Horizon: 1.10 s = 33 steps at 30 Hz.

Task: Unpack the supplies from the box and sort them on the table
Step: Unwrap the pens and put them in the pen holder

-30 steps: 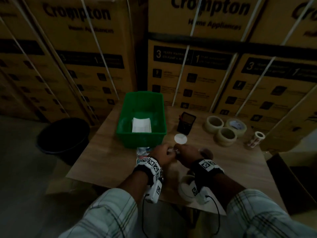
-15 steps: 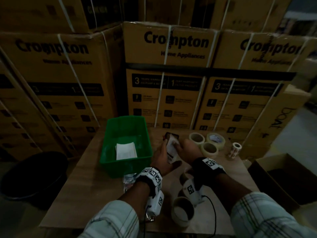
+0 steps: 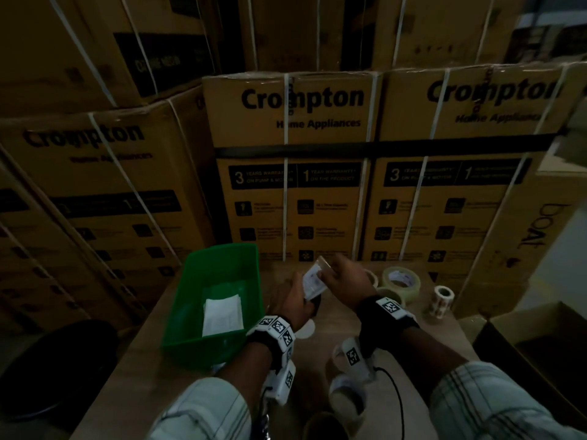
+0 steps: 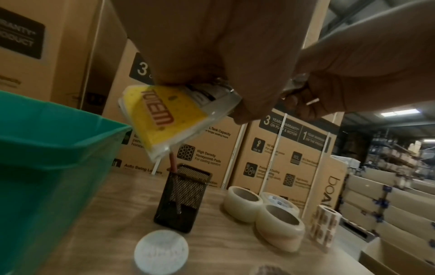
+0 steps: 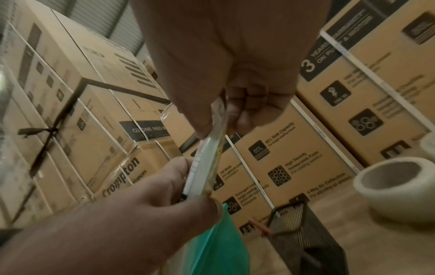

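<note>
Both hands hold a small flat clear packet (image 3: 313, 282) with a yellow card inside (image 4: 160, 119), raised above the wooden table (image 3: 149, 373). My left hand (image 3: 297, 296) grips its lower end and my right hand (image 3: 335, 271) pinches its upper end (image 5: 207, 163). Below the packet stands a black mesh pen holder (image 4: 183, 197) with a reddish stick in it. The green bin (image 3: 190, 315) on the left holds folded white paper (image 3: 222, 314). The open cardboard box (image 3: 540, 344) sits low at the right.
Three tape rolls (image 3: 401, 282) and a label roll (image 3: 442, 300) stand right of the holder. A white round lid (image 4: 161, 251) lies near it. Another roll (image 3: 346, 404) sits at the table's front edge. A black bucket (image 3: 47, 369) is on the floor left. Stacked cartons (image 3: 295, 173) wall the back.
Both hands rose from the table in front of the bin, lifting the packet up over the pen holder. The right hand now pinches its top end, farther from the left.
</note>
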{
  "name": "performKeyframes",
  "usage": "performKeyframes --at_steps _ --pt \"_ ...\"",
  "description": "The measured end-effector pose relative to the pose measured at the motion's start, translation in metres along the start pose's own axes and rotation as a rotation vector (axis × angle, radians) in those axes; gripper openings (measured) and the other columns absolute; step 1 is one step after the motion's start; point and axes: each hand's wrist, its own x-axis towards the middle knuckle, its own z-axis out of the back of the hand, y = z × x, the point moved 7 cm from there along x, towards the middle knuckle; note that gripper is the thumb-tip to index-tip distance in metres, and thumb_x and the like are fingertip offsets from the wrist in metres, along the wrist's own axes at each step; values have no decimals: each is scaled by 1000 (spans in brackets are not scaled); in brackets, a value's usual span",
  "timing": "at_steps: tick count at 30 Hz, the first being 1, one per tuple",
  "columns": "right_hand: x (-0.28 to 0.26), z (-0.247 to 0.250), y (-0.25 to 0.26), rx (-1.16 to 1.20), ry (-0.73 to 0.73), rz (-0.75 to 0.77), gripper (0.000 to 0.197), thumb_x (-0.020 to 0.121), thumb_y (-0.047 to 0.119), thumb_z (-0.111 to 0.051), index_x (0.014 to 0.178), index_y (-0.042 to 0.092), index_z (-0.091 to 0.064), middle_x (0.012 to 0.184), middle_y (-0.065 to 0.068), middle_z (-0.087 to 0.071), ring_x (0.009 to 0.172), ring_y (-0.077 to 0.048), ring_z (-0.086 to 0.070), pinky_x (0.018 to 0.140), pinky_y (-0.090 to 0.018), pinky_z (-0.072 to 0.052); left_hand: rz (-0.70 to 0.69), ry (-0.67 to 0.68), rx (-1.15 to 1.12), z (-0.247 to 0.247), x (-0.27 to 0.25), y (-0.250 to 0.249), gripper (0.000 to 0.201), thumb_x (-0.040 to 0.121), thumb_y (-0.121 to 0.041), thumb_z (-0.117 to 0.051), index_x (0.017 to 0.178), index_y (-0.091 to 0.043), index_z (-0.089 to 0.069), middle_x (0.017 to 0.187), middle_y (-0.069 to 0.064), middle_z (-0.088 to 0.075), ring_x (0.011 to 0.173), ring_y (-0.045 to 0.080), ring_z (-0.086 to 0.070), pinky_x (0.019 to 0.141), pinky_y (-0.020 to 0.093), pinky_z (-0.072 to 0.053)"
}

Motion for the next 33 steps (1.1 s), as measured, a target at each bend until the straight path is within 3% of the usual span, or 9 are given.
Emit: performKeyframes --at_steps 5,8,10,12,15,22,27,30,33 --pt "18 27 -27 -89 -54 17 25 88 17 -50 112 16 -44 89 -9 -66 79 -30 -64 59 -35 -49 38 -22 144 -7 16 -21 57 75 -32 -62 125 -15 -41 116 12 -59 102 31 -59 86 43 -51" --pt "23 37 -48 -169 -37 22 41 84 11 -59 121 17 -43 110 -10 -60 98 -30 -60 77 -39 -52 89 -22 250 -12 19 -32 53 78 -24 -64 125 -15 -42 118 10 -58 105 30 -58 87 38 -48" --pt "24 43 -54 -313 -97 101 42 79 12 -65 117 16 -49 115 -10 -55 103 -29 -54 82 -38 -49 106 -14 277 -18 18 -40 54 79 -23 -64 128 -14 -42 120 10 -58 108 30 -57 90 37 -46" --pt "22 45 -46 -444 -162 261 34 75 14 -68 106 16 -56 106 -8 -57 94 -27 -54 76 -37 -46 147 -20 283 -21 17 -44 56 79 -26 -66 130 -16 -43 120 9 -60 109 29 -58 91 36 -47" --pt "15 34 -29 -387 -140 519 22 71 6 -69 91 11 -62 89 -10 -60 79 -29 -57 64 -34 -44 173 -81 259 -25 12 -47 52 78 -35 -68 124 -22 -45 114 6 -64 105 29 -61 87 37 -50" --pt "29 7 -78 -171 226 125 24 90 6 -48 113 8 -57 108 -16 -66 99 -32 -63 74 -30 -44 175 -15 419 -34 11 -56 51 82 -23 -64 127 -9 -45 123 15 -57 113 33 -55 92 37 -47" --pt "30 -22 -105 139 393 11 15 86 -1 -55 97 1 -65 100 -14 -65 93 -24 -59 79 -30 -45 134 116 661 -40 20 -50 54 79 -32 -67 124 -10 -46 122 14 -56 111 32 -55 92 40 -46" --pt "23 -43 -114 206 491 -50 29 84 -5 -55 75 22 -59 86 -8 -60 84 -24 -59 83 -42 -53 133 214 792 -47 21 -41 55 80 -27 -67 127 -9 -44 126 19 -51 116 37 -50 97 43 -43" --pt "15 -62 -114 231 588 -46 27 82 -8 -57 77 18 -61 75 0 -57 74 -20 -57 81 -45 -53 116 253 831 -51 20 -30 50 80 -20 -63 126 -10 -45 128 19 -51 118 37 -49 100 44 -42"
